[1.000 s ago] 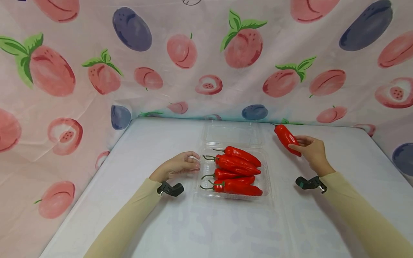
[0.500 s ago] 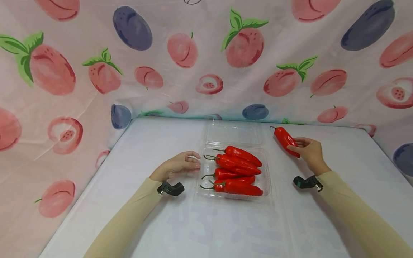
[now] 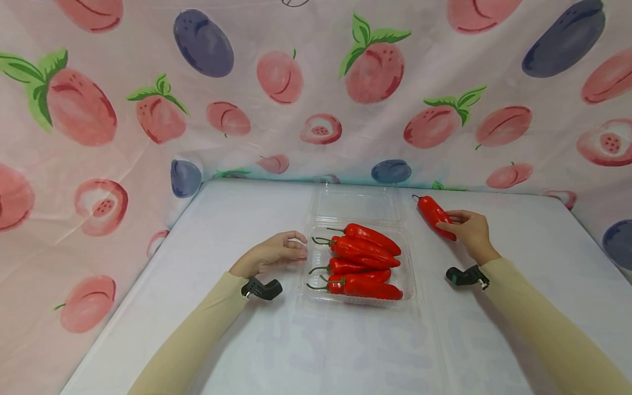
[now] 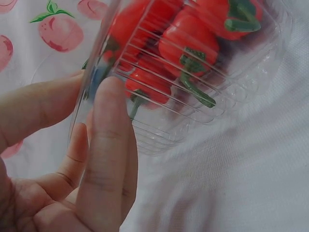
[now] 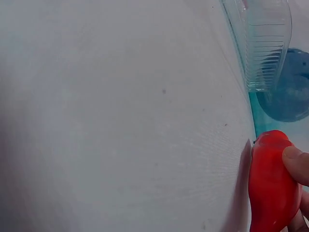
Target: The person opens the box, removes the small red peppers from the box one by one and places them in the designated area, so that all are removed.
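Observation:
My right hand (image 3: 471, 230) pinches a glossy red chili pepper (image 3: 430, 211) between thumb and fingers, right of the box. Its thin stem points to the back left. In the right wrist view the thumb lies across that chili pepper (image 5: 273, 183). An open clear plastic clamshell box (image 3: 406, 247) stands mid-table, holding several red chili peppers (image 3: 362, 251) with green stems towards the left. My left hand (image 3: 271, 252) is at the box's left side. In the left wrist view its relaxed fingers (image 4: 108, 140) touch the ribbed wall of the box.
The box's clear lid (image 3: 355, 203) is folded back towards the rear of the white-covered table (image 3: 247, 351). Fruit-printed cloth (image 3: 316, 71) hangs behind and at the left. A dark wrist device (image 3: 466, 276) sits under the right wrist, another (image 3: 261, 289) under the left.
My right hand has moved slightly left, and a little nearer, with the chili pepper in it. The left hand and the box have stayed in place.

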Tool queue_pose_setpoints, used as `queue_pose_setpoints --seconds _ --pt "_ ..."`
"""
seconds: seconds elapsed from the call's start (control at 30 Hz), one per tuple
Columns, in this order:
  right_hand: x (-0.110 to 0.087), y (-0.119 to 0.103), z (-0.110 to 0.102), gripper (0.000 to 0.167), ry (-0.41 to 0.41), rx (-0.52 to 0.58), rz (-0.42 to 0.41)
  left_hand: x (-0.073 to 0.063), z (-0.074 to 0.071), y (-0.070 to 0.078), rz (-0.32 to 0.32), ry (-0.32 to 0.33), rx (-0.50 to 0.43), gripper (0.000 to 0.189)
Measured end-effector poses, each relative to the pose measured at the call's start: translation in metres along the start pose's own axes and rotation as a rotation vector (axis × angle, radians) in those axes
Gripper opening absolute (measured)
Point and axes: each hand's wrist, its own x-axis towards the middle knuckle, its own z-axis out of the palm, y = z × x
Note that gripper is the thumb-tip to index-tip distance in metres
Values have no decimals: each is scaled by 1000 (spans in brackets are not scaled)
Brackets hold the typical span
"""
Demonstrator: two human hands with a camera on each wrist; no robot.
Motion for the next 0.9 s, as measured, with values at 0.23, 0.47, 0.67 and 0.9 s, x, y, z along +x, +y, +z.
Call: queue_pose_setpoints --seconds 0.23,0.47,0.67,0.9 --pt "2 -1 3 57 -14 -11 19 -2 1 2 -8 7 9 34" --pt "4 -2 6 56 -26 -9 42 -2 0 2 -3 -1 29 38" --pt "4 -3 8 57 -41 -13 41 -1 0 2 -2 -8 14 33" --pt "4 -2 10 58 -55 -11 31 -1 1 2 -1 -11 5 31"
